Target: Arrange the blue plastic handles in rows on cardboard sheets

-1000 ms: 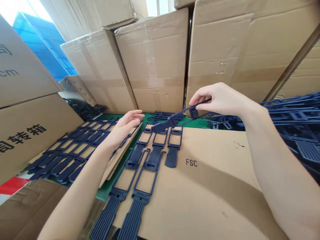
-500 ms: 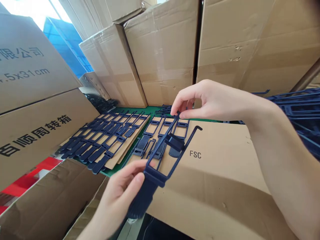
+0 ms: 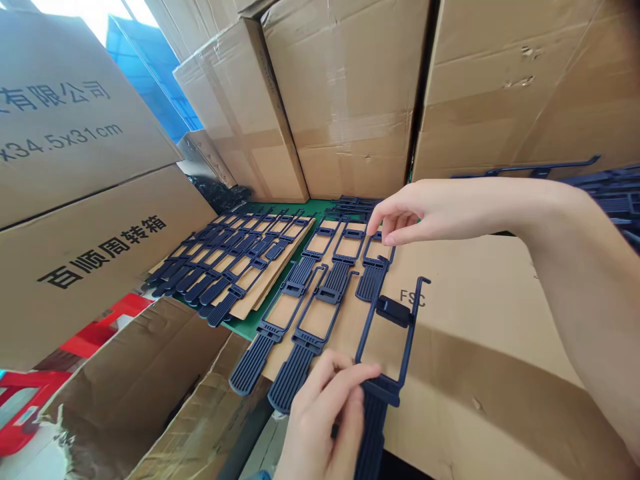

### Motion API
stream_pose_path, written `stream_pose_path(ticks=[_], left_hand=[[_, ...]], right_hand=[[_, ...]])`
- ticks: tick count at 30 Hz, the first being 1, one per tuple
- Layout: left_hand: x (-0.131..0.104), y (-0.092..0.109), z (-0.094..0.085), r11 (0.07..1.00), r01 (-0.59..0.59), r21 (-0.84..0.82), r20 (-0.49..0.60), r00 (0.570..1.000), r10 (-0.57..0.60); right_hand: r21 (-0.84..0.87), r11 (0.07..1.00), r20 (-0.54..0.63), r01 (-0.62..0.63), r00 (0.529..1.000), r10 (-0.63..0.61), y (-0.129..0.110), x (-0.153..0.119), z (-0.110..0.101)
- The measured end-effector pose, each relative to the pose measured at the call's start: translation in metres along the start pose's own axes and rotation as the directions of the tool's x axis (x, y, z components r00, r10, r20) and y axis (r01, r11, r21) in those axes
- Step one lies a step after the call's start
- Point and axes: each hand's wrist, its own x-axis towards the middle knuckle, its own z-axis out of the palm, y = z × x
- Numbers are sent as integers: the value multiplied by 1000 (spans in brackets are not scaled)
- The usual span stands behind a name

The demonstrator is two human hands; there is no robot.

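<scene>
My left hand (image 3: 325, 420) grips the ribbed end of a dark blue plastic strap piece (image 3: 387, 347), holding it over the flat cardboard sheet (image 3: 475, 320) marked FSC. My right hand (image 3: 420, 210) hovers above the piece's far end with fingers bent and apart, holding nothing. Several identical blue pieces (image 3: 320, 293) lie in a row on the same sheet just left of the held one.
More blue pieces (image 3: 225, 257) lie on a second cardboard sheet to the left, over a green surface (image 3: 250, 320). Tall cardboard boxes (image 3: 350, 100) wall the back and left. A heap of blue parts (image 3: 610, 193) sits at the right. A red object (image 3: 30, 400) is at lower left.
My right hand has let go of the blue piece and lifted away. My left hand has brought the piece down and to the right, close to the cardboard sheet.
</scene>
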Motion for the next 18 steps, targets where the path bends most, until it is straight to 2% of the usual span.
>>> stream_pose_path(ticks=[4,6,9,12,15,18], left_hand=[[2,-2,0,997,-77,-28,90,993,79],[3,-1,-3,995,-90,-38,39,995,91],[6,2,-13,998,-46,-31,-102,994,43],[10,1,-23,1000,-20,19,-144,989,22],[11,-3,-27,992,-38,118,-182,982,59],[12,-5,-24,965,-90,245,-217,965,145]], right_hand=[[-21,998,26,-52,998,52,3,0,0],[-24,996,46,-82,995,83,5,0,0],[-26,992,67,-121,990,123,10,0,-2],[-30,990,78,-136,987,138,14,1,-2],[-35,991,72,-128,989,130,11,5,1],[-13,995,77,-97,992,98,2,11,7]])
